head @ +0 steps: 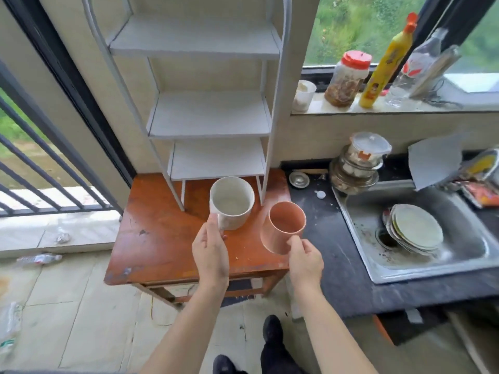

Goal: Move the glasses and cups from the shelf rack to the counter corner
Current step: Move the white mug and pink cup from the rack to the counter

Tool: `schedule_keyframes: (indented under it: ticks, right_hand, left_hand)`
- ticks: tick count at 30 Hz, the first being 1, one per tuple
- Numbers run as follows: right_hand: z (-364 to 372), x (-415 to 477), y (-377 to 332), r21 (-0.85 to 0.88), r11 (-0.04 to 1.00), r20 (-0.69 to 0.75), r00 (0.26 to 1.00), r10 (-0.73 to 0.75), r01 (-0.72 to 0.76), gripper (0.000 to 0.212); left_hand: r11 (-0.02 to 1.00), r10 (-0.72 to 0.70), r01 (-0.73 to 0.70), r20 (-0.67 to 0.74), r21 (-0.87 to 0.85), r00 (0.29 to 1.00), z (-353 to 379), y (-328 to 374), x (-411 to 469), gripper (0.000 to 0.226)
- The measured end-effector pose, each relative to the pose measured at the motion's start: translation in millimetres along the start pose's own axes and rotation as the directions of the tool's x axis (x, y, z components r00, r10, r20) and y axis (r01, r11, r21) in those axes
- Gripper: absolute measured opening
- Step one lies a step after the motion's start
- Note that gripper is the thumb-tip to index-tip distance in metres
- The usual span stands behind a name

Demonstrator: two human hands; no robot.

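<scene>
A person's two bare forearms reach forward over a small orange wooden table [162, 238]. The left hand [210, 252] grips a white mug [231, 203] at its near side; the right hand [305, 259] pinches the near edge of a pink cup [282, 228]. Both cups are empty, held just beside each other. Behind them stands a white shelf rack [210, 114], its shelves bare.

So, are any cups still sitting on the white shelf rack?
No, all the tiers of the shelf rack in view are bare; the left hand holds the white mug and the right hand the pink cup.
</scene>
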State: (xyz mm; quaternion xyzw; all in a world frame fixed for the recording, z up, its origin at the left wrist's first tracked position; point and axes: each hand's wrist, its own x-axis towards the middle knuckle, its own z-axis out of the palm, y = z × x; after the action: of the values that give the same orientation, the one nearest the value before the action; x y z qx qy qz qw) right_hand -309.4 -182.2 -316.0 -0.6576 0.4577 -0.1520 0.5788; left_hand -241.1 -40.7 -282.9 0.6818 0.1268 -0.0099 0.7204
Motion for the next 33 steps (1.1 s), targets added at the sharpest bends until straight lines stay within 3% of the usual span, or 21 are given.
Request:
schedule_keyframes:
  ticks: [5, 11, 14, 17, 20, 24, 33]
  right_hand:
    - [-77.1, -2.2, 2.5, 0.124, 0.992, -0.176, 0.984, 0.040, -0.018, 0.029]
    - [-185.3, -12.4, 3.0, 0.258, 0.963, -0.372, 0.928, 0.027, 0.075, 0.027]
    - [-249.6, -21.7, 17.9, 0.287, 0.950, -0.449, 0.893, 0.022, 0.120, 0.026]
    - [-323.8, -31.9, 44.5, 0.277, 0.951, -0.526, 0.850, 0.031, 0.137, 0.027]
    - [-404.2, -43.6, 77.2, 0.305, 0.942, -0.587, 0.807, 0.067, 0.143, 0.027]
    - [-503.7, -61.7, 117.3, 0.335, 0.930, -0.683, 0.719, 0.131, 0.150, 0.030]
    - [-669.8, -87.5, 185.8, 0.386, 0.911, -0.848, 0.446, 0.287, 0.147, 0.043]
  left_hand:
    - [0.998, -0.029, 0.019, 0.187, 0.055, 0.982, 43.5, -15.0, -47.0, 0.044]
    - [0.995, -0.056, 0.015, 0.438, 0.098, 0.897, 109.6, -8.1, -124.1, 0.052]
    - [0.993, -0.063, 0.002, 0.519, 0.117, 0.852, 146.9, -15.3, -177.4, 0.049]
    - [0.991, -0.059, -0.021, 0.586, 0.129, 0.808, 187.4, -28.3, -245.6, 0.059]
    - [0.990, -0.111, 0.027, 0.633, 0.141, 0.766, 227.0, -44.0, -320.0, 0.050]
    - [0.978, -0.185, 0.051, 0.725, 0.203, 0.664, 275.9, -59.4, -415.9, 0.040]
    - [0.962, -0.228, -0.046, 0.881, 0.270, 0.414, 372.0, -100.5, -585.9, 0.040]
